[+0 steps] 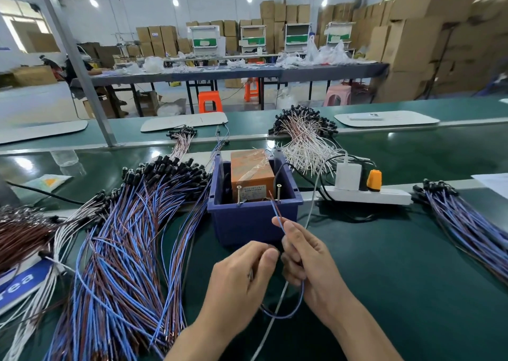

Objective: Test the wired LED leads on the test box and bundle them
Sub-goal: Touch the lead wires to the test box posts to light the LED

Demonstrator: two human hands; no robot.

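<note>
Currently right hand (308, 261) fingers pinch the blue-brown lead (277, 215), tips just short of the test box (251, 173) screws (279, 193), left hand (239, 278) fingers clamped on its far end; tips may miss a screw, false fail

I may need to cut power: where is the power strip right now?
In the head view, the white power strip lies just right of the blue test box, beyond the right hand.
</note>
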